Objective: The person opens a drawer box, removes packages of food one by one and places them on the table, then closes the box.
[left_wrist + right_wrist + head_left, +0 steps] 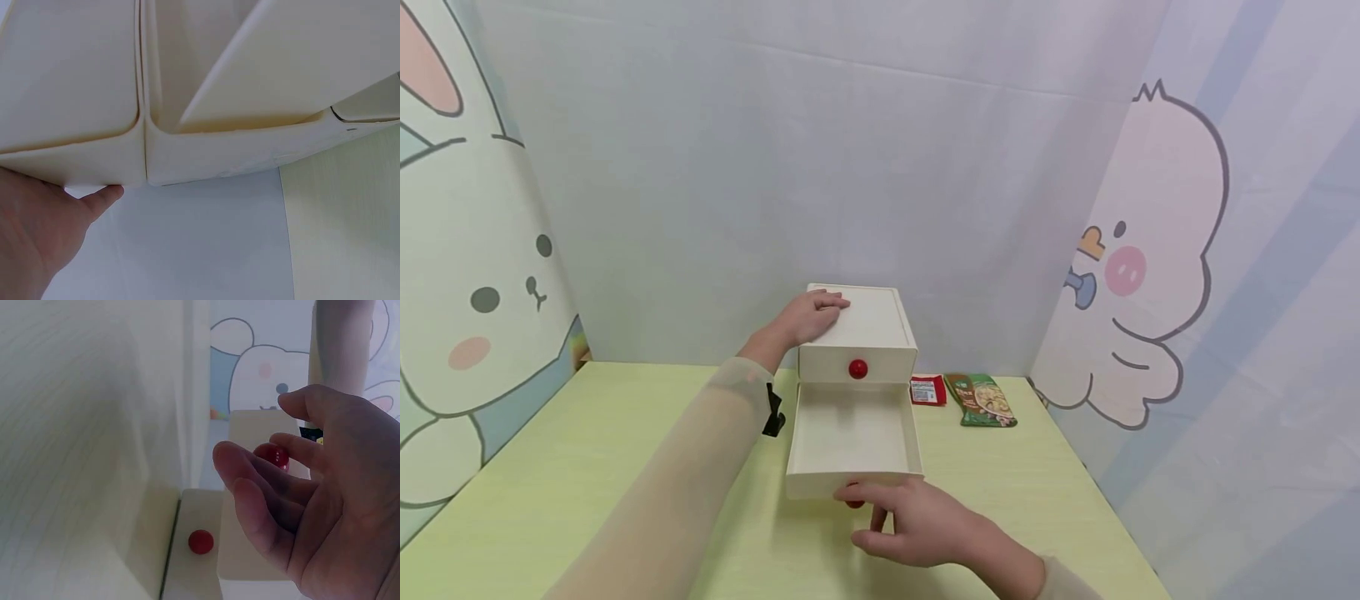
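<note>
A white drawer cabinet [872,321] stands on the table, with a red knob [858,369] on its closed top drawer. Below that, a bare drawer [850,437] is pulled far out. My left hand [808,318] rests on the cabinet top near its left edge; the left wrist view shows part of this hand [44,219] against the cabinet. At the front of the pulled-out drawer is my right hand [925,523], its fingers loosely bent by the red knob [272,456], thumb apart. A lower closed drawer has another red knob [200,542].
Right of the cabinet lie a small red packet [928,390] and a green-brown food packet [981,400]. The pale yellow table [647,417] meets a grey curtain [737,208] behind. A black strap [772,412] hangs at the left wrist.
</note>
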`<state>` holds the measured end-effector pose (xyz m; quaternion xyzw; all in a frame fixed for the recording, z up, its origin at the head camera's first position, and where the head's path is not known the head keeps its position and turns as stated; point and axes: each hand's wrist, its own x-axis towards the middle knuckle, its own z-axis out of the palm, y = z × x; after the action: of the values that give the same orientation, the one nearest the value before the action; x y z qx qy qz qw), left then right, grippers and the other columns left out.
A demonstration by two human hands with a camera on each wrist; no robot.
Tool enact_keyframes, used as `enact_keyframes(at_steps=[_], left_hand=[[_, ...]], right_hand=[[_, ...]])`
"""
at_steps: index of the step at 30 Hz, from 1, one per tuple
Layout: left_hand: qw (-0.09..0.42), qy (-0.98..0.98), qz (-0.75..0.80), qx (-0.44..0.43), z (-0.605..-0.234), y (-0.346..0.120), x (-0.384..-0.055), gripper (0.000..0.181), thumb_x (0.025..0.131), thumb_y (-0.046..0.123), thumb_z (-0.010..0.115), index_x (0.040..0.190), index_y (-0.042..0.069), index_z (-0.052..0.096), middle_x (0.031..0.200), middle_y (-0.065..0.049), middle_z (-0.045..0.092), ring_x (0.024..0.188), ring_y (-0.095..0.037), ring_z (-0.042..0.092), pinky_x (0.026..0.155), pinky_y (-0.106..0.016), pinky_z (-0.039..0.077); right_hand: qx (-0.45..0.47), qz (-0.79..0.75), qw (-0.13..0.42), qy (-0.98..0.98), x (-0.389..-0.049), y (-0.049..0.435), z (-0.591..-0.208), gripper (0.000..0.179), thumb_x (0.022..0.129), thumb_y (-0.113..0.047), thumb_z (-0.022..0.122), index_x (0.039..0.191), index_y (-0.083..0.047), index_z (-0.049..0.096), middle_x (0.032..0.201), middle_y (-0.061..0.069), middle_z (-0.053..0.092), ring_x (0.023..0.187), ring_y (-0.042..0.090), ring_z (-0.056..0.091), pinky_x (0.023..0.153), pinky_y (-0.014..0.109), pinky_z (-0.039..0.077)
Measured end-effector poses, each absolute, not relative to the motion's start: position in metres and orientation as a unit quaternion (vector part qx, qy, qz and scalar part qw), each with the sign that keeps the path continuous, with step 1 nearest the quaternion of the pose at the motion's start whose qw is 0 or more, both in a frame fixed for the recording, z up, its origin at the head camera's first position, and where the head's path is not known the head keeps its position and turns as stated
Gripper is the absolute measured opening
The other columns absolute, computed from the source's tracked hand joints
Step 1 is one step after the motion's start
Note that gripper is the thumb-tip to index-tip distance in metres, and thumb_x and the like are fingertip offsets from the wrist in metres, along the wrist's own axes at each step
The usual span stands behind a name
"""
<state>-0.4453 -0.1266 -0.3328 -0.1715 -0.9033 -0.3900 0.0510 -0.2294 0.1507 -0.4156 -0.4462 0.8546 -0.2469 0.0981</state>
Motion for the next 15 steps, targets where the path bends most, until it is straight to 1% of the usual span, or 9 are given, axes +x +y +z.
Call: enact_keyframes(at_steps=[3,9,12,15], left_hand=[[0.051,-0.904,-0.388,-0.172,-0.333,-0.126,-0.445,0.049,0.113,0.029,0.043,0.155,0.015,0.065,0.175,-0.007,0.046,0.17,-0.035,0.026,0.138,-0.057,0.022],[0.052,-0.905,-0.385,-0.174,-0.332,-0.126,-0.445,0.049,0.113,0.03,0.044,0.155,0.016,0.065,0.174,-0.007,0.047,0.17,-0.035,0.027,0.138,-0.056,0.023],[0.053,-0.905,-0.383,-0.176,-0.332,-0.126,-0.445,0.049,0.113,0.03,0.044,0.155,0.015,0.065,0.174,-0.007,0.046,0.169,-0.035,0.027,0.138,-0.056,0.022],[0.05,-0.905,-0.385,-0.174,-0.332,-0.126,-0.445,0.049,0.113,0.03,0.044,0.156,0.016,0.065,0.175,-0.007,0.046,0.17,-0.035,0.026,0.139,-0.056,0.021]], right_hand=[[-0.451,-0.257,0.091,0.85,-0.231,0.149,-0.423,0.045,0.11,-0.03,0.069,0.154,-0.03,0.061,0.138,-0.003,0.075,0.097,-0.01,0.07,0.077,0.012,0.058],[-0.444,-0.284,0.079,0.846,-0.234,0.146,-0.439,0.049,0.109,-0.021,0.069,0.155,-0.031,0.057,0.144,0.003,0.072,0.115,0.005,0.074,0.074,0.011,0.058],[-0.441,-0.302,0.06,0.843,-0.235,0.144,-0.446,0.047,0.108,-0.015,0.068,0.153,-0.027,0.06,0.142,0.005,0.074,0.113,0.006,0.074,0.078,0.011,0.058],[-0.44,-0.318,0.04,0.839,-0.236,0.142,-0.451,0.042,0.109,-0.013,0.068,0.15,-0.022,0.064,0.137,0.007,0.076,0.104,0.0,0.072,0.08,0.012,0.059]])
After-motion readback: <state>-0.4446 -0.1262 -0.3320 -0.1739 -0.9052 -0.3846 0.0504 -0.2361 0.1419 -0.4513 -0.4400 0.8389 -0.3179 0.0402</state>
